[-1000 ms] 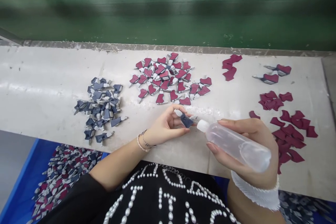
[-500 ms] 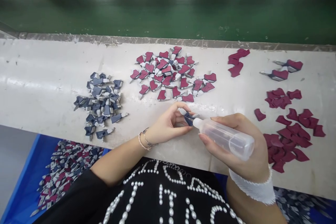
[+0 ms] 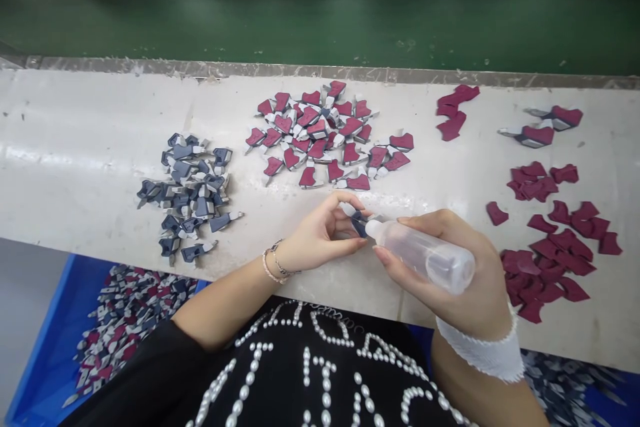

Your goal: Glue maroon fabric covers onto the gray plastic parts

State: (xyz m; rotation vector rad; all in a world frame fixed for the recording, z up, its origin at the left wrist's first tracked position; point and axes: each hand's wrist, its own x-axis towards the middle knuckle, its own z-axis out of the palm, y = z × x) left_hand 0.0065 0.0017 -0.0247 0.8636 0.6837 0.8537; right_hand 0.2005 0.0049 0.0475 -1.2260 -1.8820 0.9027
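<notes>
Clear bottle held up to a blue-grey piece

The left hand pinches the blue-grey piece between its thumb and fingers, above the near half of the pale table. The right hand is wrapped around the clear bottle, which lies tilted with its white cap pointing left at that piece; whether the tip touches it cannot be told.

Just far of the hands spreads a pile of maroon-topped pieces. To the left sits a heap of blue-grey pieces. On the right lie loose maroon flat pieces, 1 of them a little apart, with a smaller maroon cluster farther off. At the far right are 2 more maroon-topped pieces, side by side. Below the table's near left edge, a blue bin holds mixed pieces. A green surface runs along the far side.
</notes>
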